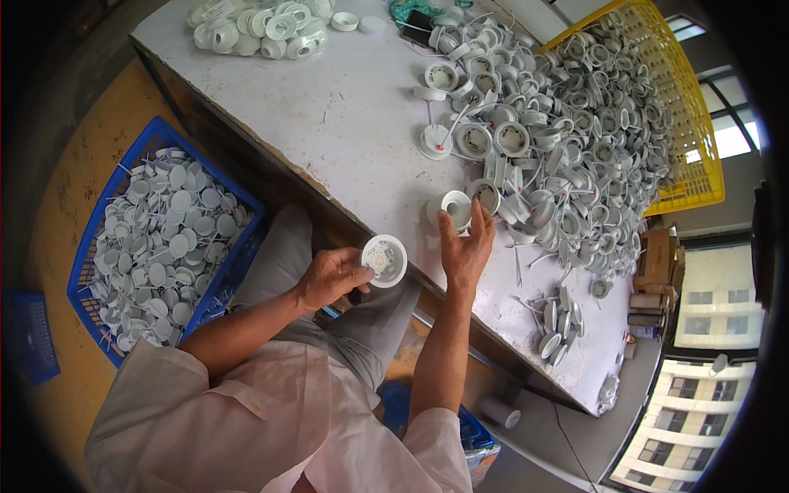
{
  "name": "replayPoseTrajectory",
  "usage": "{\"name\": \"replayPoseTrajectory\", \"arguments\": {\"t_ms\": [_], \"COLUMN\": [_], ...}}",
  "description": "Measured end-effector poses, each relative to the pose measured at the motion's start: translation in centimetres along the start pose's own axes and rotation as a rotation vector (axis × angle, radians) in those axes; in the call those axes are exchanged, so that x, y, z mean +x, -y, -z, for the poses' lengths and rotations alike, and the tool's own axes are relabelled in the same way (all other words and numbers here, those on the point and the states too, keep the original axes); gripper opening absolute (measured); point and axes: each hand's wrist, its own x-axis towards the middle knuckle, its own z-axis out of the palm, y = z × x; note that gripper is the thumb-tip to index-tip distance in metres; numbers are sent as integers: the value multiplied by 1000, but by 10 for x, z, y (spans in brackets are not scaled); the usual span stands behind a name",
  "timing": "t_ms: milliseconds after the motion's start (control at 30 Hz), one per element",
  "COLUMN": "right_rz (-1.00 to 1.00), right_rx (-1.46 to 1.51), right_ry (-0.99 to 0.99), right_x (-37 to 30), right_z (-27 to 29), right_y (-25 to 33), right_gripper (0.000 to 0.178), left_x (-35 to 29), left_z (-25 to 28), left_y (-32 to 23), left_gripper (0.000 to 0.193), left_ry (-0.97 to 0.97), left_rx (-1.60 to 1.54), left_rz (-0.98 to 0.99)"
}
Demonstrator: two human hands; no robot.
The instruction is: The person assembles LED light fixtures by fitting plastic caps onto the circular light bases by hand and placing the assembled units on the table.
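My left hand (329,278) pinches the rim of a round white lamp housing (384,260) just off the table edge, above my lap. Its open face is toward me, with a pale disc dotted with small yellowish spots inside. At the table's front edge my right hand (467,246) has thumb and fingers about a white ring-shaped cup (450,207) with a hollow centre. The thumb overlaps its lower rim and the fingers are at its right side. Right beside it begins a large heap of similar white lamp housings (512,140) with short wires.
A yellow basket (699,156) lies tipped behind the heap on the white table (329,107). A clear bag of white rings (275,33) sits far left. Small wired discs (559,324) lie at right. On my left, a blue basket (82,279) holds many white discs.
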Motion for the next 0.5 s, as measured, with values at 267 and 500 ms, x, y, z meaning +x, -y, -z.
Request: {"name": "replayPoseTrajectory", "arguments": {"t_ms": [267,500], "right_rz": [53,-123], "right_rx": [64,461], "right_ry": [-192,-1], "right_x": [-2,-42], "right_z": [0,20], "right_y": [17,27], "right_gripper": [51,48], "left_x": [1,12], "left_z": [5,-4], "left_y": [3,1], "left_gripper": [27,29], "left_ry": [4,14], "left_rx": [-43,-27], "left_rz": [1,-45]}}
